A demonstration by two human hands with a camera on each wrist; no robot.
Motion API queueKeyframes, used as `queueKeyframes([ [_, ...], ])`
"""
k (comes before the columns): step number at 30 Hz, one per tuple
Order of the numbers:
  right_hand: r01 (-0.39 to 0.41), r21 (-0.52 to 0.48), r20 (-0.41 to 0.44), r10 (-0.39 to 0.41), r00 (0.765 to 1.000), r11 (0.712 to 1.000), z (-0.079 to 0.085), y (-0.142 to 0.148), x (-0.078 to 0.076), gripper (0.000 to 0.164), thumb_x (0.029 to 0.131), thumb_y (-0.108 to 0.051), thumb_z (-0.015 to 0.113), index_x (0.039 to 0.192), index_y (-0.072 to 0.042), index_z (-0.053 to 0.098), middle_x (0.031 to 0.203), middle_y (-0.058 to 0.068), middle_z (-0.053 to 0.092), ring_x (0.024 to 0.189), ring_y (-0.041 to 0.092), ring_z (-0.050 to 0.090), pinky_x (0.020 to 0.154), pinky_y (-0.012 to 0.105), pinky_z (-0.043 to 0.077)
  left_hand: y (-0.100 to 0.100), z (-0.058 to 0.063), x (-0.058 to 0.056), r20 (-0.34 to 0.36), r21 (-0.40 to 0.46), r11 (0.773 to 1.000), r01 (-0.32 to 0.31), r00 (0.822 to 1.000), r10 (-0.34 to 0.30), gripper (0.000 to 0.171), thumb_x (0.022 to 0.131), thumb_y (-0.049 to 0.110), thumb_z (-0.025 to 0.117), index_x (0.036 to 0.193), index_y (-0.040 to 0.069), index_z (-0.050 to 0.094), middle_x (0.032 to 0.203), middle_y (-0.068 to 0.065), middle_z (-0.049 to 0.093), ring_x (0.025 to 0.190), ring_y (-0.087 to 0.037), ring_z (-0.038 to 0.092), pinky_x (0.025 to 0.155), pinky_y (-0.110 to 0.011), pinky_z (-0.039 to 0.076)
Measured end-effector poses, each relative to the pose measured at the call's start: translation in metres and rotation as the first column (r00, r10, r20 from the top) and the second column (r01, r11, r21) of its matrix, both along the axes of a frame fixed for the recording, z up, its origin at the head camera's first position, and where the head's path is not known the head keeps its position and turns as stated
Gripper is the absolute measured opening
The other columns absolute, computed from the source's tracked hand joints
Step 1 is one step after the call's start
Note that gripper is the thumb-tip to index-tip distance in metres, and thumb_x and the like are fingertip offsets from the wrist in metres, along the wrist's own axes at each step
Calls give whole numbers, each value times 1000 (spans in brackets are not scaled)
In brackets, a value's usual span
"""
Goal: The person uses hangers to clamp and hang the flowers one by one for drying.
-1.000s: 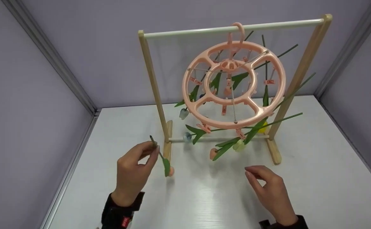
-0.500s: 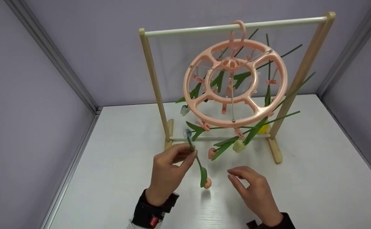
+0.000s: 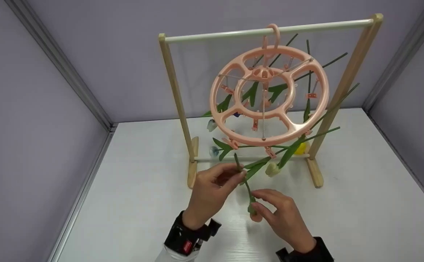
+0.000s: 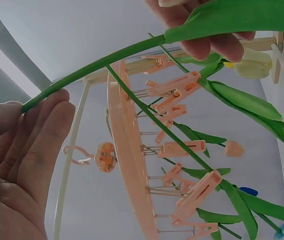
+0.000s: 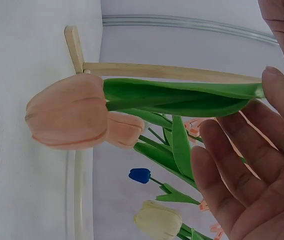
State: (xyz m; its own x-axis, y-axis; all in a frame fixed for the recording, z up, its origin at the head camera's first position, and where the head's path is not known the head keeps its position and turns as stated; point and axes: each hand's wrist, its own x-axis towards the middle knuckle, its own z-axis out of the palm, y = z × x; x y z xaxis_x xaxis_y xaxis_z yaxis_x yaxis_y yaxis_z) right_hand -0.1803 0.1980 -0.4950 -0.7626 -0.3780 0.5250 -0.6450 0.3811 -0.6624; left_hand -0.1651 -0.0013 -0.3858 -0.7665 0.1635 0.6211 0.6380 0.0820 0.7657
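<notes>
My left hand [image 3: 215, 189] pinches the green stem of an artificial tulip near its upper end, its peach bloom [image 5: 67, 112] hanging down. In the left wrist view that stem [image 4: 97, 65] crosses above the clips, thumb and fingertips of the left hand [image 4: 22, 165] on its end. The right hand [image 3: 283, 214] is at the tulip's leaf [image 5: 182, 97], thumb tip against it and the other fingers loosely bent and spread behind. A round pink clip hanger [image 3: 223, 131] hangs just above both hands, with several other tulips held in its clips.
The hanger hooks over the white bar [image 3: 215, 35] of a wooden-legged rack [image 3: 177, 98] on a white table [image 3: 132, 203]. A yellow-white tulip [image 3: 272, 169] and a pale blue one [image 3: 214, 151] hang low near the hands. Grey walls [image 3: 52, 145] enclose the table.
The left hand has carried the peach tulip rightward from beside the rack's left leg to below the hanger. The right hand has moved left and now reaches the tulip's leaf.
</notes>
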Motion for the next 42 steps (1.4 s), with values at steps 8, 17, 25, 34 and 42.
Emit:
queueKeyframes([
  [8,20,4,-5,-20,1000,1000,2,1,0,20,86,-20,63,105,-27,65,96,-15,61,89,2,59,75,22,49,-1,0,-5,-4,1,999,33,999,-33,15,85,1,63,99,-1,65,88,-11,67,76,-19,66,64,-31,55],
  [17,90,10,18,-90,996,996,0,5,3,15,84,-20,67,97,-28,67,89,-19,61,81,2,60,70,23,51,-32,-21,-62,59,166,980,-107,993,99,18,95,9,50,99,-1,63,89,-15,65,80,-30,64,69,-39,54],
  [25,112,1,7,-112,994,994,0,9,4,16,84,-20,67,98,-28,67,89,-18,62,81,3,60,70,24,51,-59,-44,-155,292,-71,940,-332,894,338,34,94,26,52,121,6,56,110,-6,60,95,-17,59,80,-28,50],
  [34,119,4,45,-119,992,993,0,9,5,14,83,-23,67,96,-30,67,88,-20,61,81,2,60,70,24,51,-58,-45,-206,407,-218,953,-210,868,285,44,91,19,58,133,14,45,119,-2,54,106,-16,53,86,-27,46],
  [42,138,10,50,-138,989,990,0,6,6,13,83,-23,67,95,-29,68,87,-20,61,79,1,60,70,23,52,-64,-49,-217,406,-170,960,-222,872,274,33,90,7,58,123,7,52,112,-6,58,106,-16,54,87,-25,46],
])
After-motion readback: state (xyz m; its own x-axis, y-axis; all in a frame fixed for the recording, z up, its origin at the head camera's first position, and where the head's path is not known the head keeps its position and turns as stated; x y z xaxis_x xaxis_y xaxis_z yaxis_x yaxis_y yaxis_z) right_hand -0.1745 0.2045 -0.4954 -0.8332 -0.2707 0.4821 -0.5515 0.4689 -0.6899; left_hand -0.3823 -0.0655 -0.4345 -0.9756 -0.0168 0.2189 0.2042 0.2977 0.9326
